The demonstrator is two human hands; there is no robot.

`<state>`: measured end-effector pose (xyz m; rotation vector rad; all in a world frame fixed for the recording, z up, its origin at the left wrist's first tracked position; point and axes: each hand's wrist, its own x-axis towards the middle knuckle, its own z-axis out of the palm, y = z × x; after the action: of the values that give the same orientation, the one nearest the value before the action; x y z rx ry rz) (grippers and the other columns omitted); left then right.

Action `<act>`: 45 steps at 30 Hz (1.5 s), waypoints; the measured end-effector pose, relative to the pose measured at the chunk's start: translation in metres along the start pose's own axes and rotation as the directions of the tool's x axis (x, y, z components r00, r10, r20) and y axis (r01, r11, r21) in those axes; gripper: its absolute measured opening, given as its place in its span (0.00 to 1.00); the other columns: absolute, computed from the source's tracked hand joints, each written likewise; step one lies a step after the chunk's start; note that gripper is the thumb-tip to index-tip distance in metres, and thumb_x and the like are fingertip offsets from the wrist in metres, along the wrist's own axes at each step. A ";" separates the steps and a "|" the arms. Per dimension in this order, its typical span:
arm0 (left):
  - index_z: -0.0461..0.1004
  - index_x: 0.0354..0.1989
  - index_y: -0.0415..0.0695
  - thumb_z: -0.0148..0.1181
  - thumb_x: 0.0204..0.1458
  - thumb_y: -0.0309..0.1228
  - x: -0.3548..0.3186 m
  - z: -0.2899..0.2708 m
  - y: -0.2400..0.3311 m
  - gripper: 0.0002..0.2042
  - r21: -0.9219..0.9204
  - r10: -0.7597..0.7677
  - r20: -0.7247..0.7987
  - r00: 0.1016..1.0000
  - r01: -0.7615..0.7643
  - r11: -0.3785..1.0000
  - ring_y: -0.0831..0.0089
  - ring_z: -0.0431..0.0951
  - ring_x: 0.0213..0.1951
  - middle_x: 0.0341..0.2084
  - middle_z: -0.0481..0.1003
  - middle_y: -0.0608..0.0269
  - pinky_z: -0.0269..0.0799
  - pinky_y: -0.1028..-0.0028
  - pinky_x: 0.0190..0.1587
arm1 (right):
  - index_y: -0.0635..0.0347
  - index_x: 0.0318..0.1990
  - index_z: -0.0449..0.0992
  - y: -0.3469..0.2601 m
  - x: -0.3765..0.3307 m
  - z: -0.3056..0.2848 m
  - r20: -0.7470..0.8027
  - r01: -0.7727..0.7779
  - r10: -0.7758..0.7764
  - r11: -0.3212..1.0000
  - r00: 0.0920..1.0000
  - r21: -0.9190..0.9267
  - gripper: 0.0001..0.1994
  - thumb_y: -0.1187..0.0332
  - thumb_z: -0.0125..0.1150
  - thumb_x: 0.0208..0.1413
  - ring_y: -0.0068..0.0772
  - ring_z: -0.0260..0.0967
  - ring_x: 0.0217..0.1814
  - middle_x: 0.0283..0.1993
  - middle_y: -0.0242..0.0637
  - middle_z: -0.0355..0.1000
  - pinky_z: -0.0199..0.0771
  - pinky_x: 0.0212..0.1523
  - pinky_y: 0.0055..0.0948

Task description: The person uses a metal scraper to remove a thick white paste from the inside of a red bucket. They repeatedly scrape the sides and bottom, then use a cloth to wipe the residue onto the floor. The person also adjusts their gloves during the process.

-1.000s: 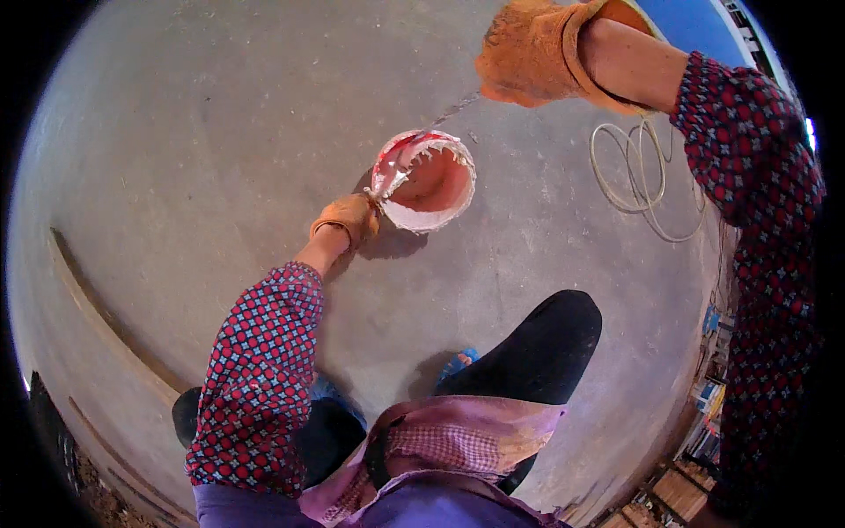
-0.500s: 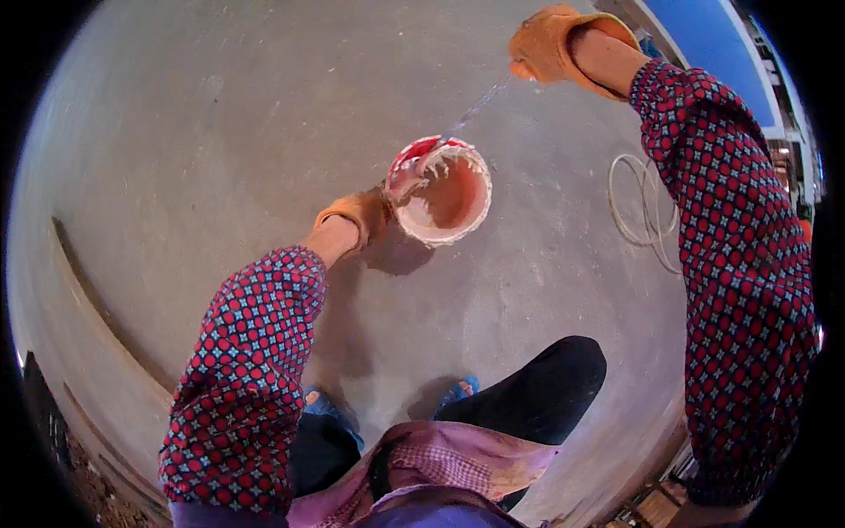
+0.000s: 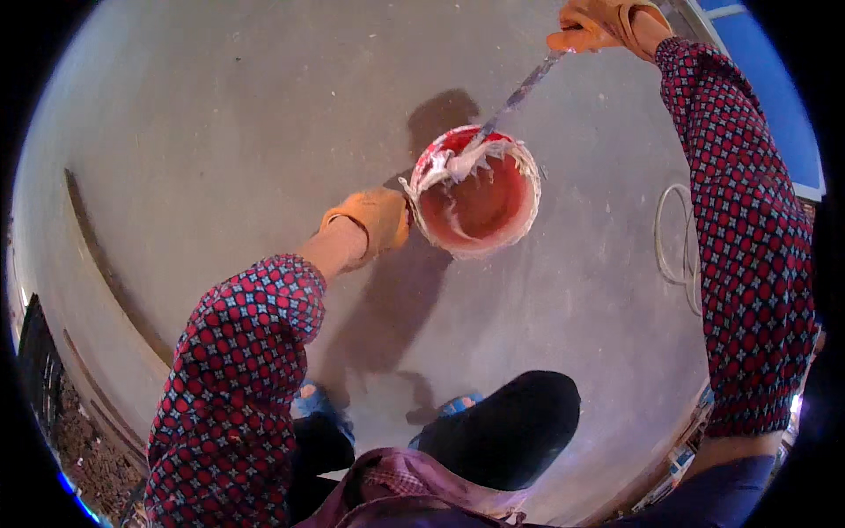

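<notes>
A red bucket, smeared with white paste around its rim, stands on the grey concrete floor. My left hand, in an orange glove, grips the bucket's left rim. My right hand, also gloved in orange, is raised at the top of the view and holds a thin stick. The stick slants down into the bucket, its lower end coated in white paste. Both my sleeves are red with a dotted pattern.
A coil of white cord lies on the floor to the right of the bucket. My dark trousers and blue sandals show below. A curved floor edge runs along the left, and a blue panel is at the upper right.
My right hand has stayed raised, and the stick now reaches into the bucket with paste on its end. My left hand has kept hold of the rim.
</notes>
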<state>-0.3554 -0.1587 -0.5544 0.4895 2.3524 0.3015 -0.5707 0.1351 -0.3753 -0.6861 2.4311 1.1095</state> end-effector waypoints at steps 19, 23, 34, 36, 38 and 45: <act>0.77 0.39 0.39 0.54 0.45 0.32 0.016 -0.004 -0.001 0.14 0.032 -0.144 0.062 0.988 0.142 0.989 0.58 0.78 0.41 0.39 0.77 0.50 0.74 0.62 0.39 | 0.52 0.31 0.69 -0.180 -0.207 -0.014 -0.234 0.062 -0.001 0.965 0.972 0.253 0.06 0.73 0.55 0.43 0.31 0.65 0.35 0.31 0.28 0.63 0.64 0.35 0.33; 0.77 0.39 0.40 0.54 0.45 0.31 0.026 -0.004 0.032 0.14 0.009 -0.052 0.004 0.999 0.052 0.999 0.58 0.78 0.42 0.40 0.77 0.52 0.74 0.62 0.40 | 0.51 0.31 0.74 -0.132 -0.221 -0.017 -0.326 0.023 0.113 0.922 0.938 0.387 0.05 0.70 0.56 0.44 0.36 0.69 0.34 0.30 0.35 0.68 0.68 0.35 0.37; 0.77 0.43 0.43 0.57 0.46 0.34 -0.015 -0.035 -0.001 0.15 0.060 -0.133 0.089 0.987 0.128 0.990 0.56 0.77 0.45 0.43 0.76 0.54 0.74 0.58 0.41 | 0.49 0.28 0.75 -0.091 -0.239 -0.074 -0.354 -0.122 0.169 0.981 0.920 0.151 0.04 0.69 0.60 0.40 0.41 0.73 0.31 0.26 0.36 0.72 0.70 0.32 0.36; 0.77 0.43 0.45 0.57 0.46 0.34 -0.016 -0.040 0.017 0.16 0.011 -0.121 0.083 0.989 0.121 0.993 0.56 0.77 0.45 0.43 0.76 0.55 0.74 0.58 0.41 | 0.50 0.27 0.76 -0.098 -0.231 -0.091 -0.224 -0.223 0.224 0.974 0.949 0.031 0.04 0.68 0.60 0.41 0.40 0.73 0.30 0.25 0.36 0.72 0.70 0.30 0.37; 0.77 0.43 0.45 0.57 0.46 0.34 -0.025 -0.045 0.005 0.15 0.044 -0.170 0.087 0.982 0.167 0.985 0.56 0.77 0.45 0.44 0.76 0.56 0.74 0.58 0.42 | 0.52 0.27 0.76 -0.103 -0.225 -0.099 -0.190 -0.202 0.211 0.977 0.959 0.063 0.03 0.68 0.60 0.42 0.41 0.73 0.30 0.25 0.37 0.72 0.70 0.30 0.38; 0.77 0.43 0.46 0.59 0.46 0.34 -0.029 -0.059 0.004 0.15 0.066 -0.160 0.072 0.984 0.156 0.986 0.58 0.77 0.45 0.44 0.76 0.57 0.74 0.60 0.43 | 0.56 0.30 0.77 -0.077 -0.220 -0.045 -0.569 0.089 -0.063 0.996 0.820 0.018 0.06 0.68 0.57 0.46 0.41 0.73 0.33 0.31 0.40 0.74 0.72 0.33 0.40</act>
<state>-0.3750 -0.1717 -0.4928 0.3340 2.3136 0.1359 -0.3548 0.1168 -0.2783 -1.2391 2.8674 0.9030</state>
